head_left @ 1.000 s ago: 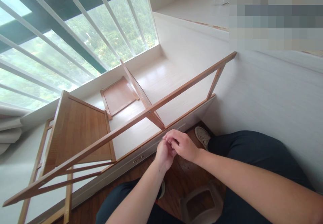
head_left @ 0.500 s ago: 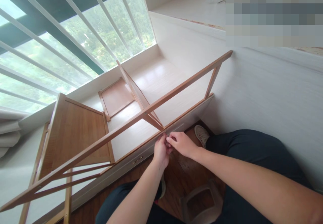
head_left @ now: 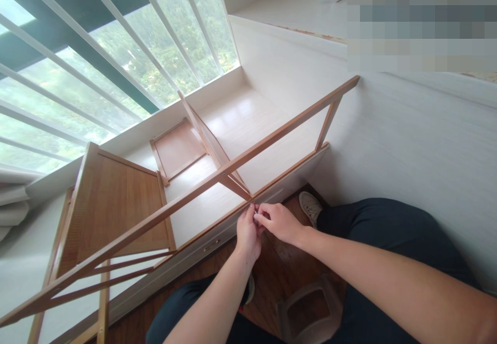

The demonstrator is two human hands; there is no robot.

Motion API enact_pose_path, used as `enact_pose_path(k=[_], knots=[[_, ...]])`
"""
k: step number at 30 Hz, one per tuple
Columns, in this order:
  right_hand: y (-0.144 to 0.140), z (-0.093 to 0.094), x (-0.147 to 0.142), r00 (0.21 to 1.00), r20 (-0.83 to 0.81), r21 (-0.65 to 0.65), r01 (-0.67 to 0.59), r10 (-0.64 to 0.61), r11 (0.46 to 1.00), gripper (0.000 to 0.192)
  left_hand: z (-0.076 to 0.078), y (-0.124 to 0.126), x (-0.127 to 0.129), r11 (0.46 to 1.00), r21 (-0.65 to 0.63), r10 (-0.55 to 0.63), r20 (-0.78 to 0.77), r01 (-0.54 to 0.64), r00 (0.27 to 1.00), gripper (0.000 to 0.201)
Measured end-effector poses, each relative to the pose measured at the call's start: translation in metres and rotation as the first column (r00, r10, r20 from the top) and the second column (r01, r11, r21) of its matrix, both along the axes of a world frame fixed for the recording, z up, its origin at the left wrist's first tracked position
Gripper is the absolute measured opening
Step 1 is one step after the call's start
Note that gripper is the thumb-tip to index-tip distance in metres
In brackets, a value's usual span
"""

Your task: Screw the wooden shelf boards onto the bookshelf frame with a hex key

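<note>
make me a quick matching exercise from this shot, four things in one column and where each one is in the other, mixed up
Things:
1. left hand
2. shoe
3. loose wooden panel
4. white bars

Places:
A. lying flat on the white ledge near the window
B. across the window glass, upper left of the view
C. on the dark wood floor beside the white wall
D. fingertips meeting the right hand at the lower rail of the wooden frame

Pairs: 1-D, 2-C, 3-A, 4-B
</note>
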State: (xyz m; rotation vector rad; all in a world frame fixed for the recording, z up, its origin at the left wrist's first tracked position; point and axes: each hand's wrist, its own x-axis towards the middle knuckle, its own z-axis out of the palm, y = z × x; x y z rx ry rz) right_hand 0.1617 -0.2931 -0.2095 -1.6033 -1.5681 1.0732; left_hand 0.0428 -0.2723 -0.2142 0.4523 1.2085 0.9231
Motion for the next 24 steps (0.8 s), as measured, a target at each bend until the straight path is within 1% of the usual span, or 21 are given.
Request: enact_pose_path(k=[8, 15, 18, 24], knots=[[0.0005, 0.0033, -0.0001, 1.0, 0.02, 0.001, 0.01, -0.01, 1.0, 0.021, 0.002, -0.0018, -0.0009, 0.997, 0.059, -0.055, 0.003, 0.055, 0.998, 0.042], [0.0011, 0.0042, 0.0008, 1.0, 0.02, 0.013, 0.006, -0.006, 1.0, 0.02, 0.0056, -0.0018, 0.0007, 0.996, 0.043, -0.076, -0.008, 0.076, 0.997, 0.039], [0.0006, 0.0047, 0.001, 1.0, 0.023, -0.002, 0.003, -0.003, 1.0, 0.021, 0.0057, -0.0015, 0.0006, 0.996, 0.044, -0.081, -0.028, 0.082, 0.996, 0.041], [0.0001, 0.0039, 0.0008, 0.999, 0.034, 0.001, -0.003, 0.003, 1.0, 0.022, 0.0032, -0.0009, -0.0015, 0.99, 0.083, -0.11, -0.063, 0.115, 0.992, 0.039]])
